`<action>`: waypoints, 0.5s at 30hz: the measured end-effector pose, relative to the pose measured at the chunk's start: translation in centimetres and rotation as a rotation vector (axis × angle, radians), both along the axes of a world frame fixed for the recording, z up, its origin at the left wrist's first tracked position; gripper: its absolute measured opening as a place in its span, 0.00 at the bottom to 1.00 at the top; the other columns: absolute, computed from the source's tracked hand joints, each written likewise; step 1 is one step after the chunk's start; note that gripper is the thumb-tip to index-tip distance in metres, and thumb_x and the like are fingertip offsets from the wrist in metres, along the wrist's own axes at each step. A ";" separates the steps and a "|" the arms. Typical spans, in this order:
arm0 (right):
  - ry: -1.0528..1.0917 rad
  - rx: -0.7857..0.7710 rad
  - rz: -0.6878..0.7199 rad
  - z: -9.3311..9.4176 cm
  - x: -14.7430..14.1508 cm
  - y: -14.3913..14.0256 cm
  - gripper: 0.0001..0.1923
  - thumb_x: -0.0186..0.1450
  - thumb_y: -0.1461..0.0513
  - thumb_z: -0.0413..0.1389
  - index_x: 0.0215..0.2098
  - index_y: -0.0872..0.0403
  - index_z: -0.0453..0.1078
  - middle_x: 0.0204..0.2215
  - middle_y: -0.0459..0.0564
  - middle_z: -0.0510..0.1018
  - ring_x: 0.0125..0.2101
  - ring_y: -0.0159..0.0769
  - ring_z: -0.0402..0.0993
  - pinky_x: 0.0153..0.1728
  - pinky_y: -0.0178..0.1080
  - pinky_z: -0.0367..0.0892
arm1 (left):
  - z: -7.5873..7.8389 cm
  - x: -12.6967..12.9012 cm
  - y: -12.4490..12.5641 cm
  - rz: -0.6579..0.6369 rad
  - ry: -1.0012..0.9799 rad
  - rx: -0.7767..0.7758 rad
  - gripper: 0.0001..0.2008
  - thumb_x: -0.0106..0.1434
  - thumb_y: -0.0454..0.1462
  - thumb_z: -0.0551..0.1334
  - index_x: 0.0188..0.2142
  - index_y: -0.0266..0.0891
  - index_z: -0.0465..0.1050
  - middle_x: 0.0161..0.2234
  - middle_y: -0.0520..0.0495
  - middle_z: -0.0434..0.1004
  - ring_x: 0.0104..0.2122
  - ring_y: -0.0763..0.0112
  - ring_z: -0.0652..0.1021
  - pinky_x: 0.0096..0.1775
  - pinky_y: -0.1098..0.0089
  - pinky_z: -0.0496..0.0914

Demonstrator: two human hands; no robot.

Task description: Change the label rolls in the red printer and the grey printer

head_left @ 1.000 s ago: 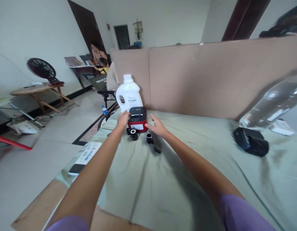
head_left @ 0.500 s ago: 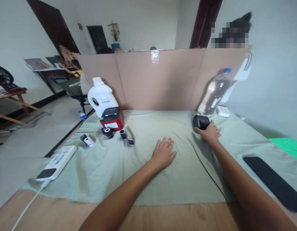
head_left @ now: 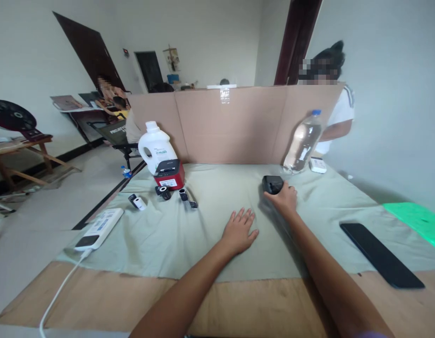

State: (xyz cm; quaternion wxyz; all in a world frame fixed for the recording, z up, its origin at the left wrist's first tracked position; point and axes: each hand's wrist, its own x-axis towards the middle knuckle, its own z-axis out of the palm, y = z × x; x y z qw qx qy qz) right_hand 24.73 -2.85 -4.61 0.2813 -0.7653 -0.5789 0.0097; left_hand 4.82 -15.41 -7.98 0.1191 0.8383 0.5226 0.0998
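Black boxy plastic device (head_left: 272,183) sits mid-bench on the pale green cloth (head_left: 203,234), just short of the clear plastic water bottle (head_left: 302,142). Right hand (head_left: 283,198) grips its near side, fingers curled around it. Long axis looks roughly left-right, front face toward the camera; hard to tell more. Left hand (head_left: 239,230) lies flat, fingers spread, likely bracing the cloth.

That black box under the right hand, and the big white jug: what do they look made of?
The black box, gripped by the right hand: probably matte plastic, dull with rounded edges. The white jug: likely opaque plastic, smooth, with a moulded handle.
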 end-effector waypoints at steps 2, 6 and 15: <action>-0.018 0.023 0.106 0.1 -3.3 -1.7 0.53 0.54 0.45 0.64 0.67 0.65 0.55 0.51 0.68 0.71 0.52 0.58 0.68 0.52 0.48 0.61 | 0.0 0.0 0.1 0.000 0.009 0.015 0.34 0.73 0.52 0.44 0.72 0.38 0.50 0.73 0.44 0.47 0.73 0.55 0.49 0.70 0.47 0.45; -0.025 0.039 0.223 0.7 -9.3 -4.4 0.53 0.54 0.47 0.63 0.69 0.63 0.52 0.50 0.65 0.71 0.50 0.57 0.68 0.52 0.48 0.60 | 0.2 -0.2 0.0 -0.018 -0.013 0.036 0.32 0.73 0.51 0.48 0.70 0.38 0.56 0.71 0.40 0.56 0.71 0.52 0.55 0.70 0.45 0.47; -0.021 -0.069 0.153 0.1 -13.7 -7.3 0.56 0.56 0.47 0.63 0.72 0.64 0.46 0.51 0.68 0.71 0.53 0.60 0.67 0.53 0.52 0.58 | 0.3 -0.3 -0.2 -0.089 -0.066 0.093 0.31 0.71 0.41 0.53 0.72 0.38 0.53 0.70 0.37 0.58 0.69 0.45 0.59 0.67 0.44 0.53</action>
